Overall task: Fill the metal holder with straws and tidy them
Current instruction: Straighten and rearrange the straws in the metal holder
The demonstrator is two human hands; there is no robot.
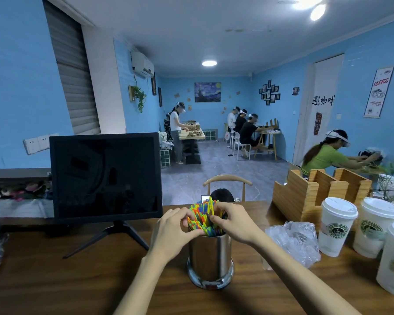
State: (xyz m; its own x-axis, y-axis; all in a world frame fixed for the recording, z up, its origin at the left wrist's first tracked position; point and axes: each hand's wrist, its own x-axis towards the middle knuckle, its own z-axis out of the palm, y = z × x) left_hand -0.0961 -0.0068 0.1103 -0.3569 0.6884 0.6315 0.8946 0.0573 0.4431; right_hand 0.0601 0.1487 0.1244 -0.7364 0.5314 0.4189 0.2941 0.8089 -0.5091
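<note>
So, head view only: both hands are up around the bunch of colourful straws (201, 215) sticking out of the metal holder (209, 258) — it stands upright on the wooden counter (77, 280), right below the fingers. The left hand (174, 228) curls in from the left, thumb and fingertips pinching the straw tops. The right hand (232, 220) comes in from the other side, fingers bent and pinching straws too; one yellow straw pokes up higher just beside its fingertips. Off past the right hand's knuckles sits a crumpled clear plastic bag (293, 242), then lidded paper cups (337, 226) and a wooden organizer (305, 192). A dark monitor (105, 176) stands beyond the left hand.
</note>
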